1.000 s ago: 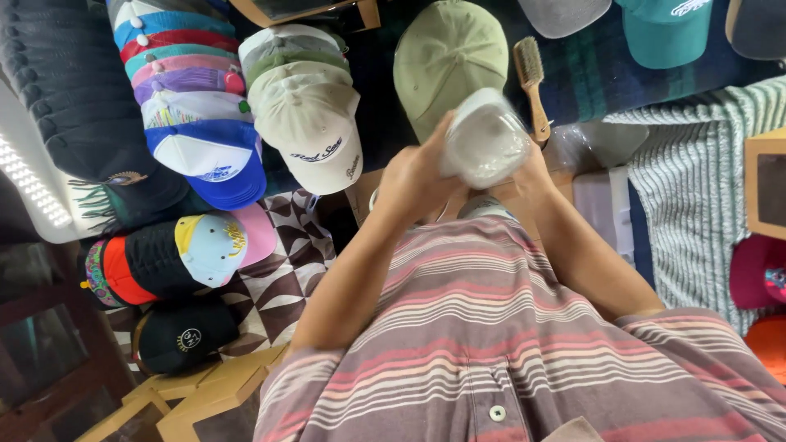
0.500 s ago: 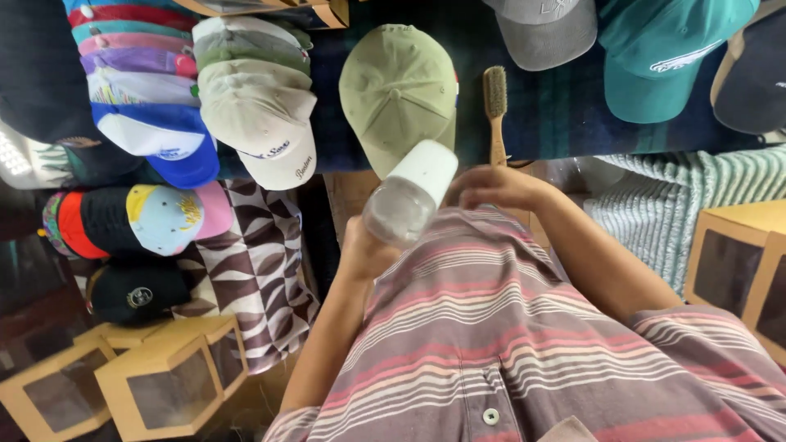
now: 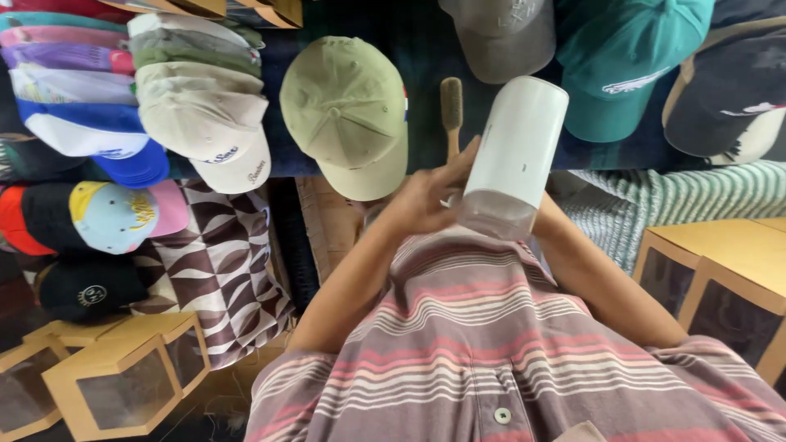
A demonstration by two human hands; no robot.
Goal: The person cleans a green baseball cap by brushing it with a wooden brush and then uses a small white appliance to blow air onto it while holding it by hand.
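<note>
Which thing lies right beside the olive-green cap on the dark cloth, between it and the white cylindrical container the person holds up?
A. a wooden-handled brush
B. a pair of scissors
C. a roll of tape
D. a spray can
A: a wooden-handled brush lies just right of the olive-green cap, left of the white cylindrical container.

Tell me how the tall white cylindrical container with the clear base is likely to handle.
The tall white cylindrical container looks rigid: its straight walls keep their shape. It seems fairly light for its size, being held aloft and tilted, with the left hand at its clear lower end. Its smooth round body would probably roll if laid on its side and may feel slippery.
</note>
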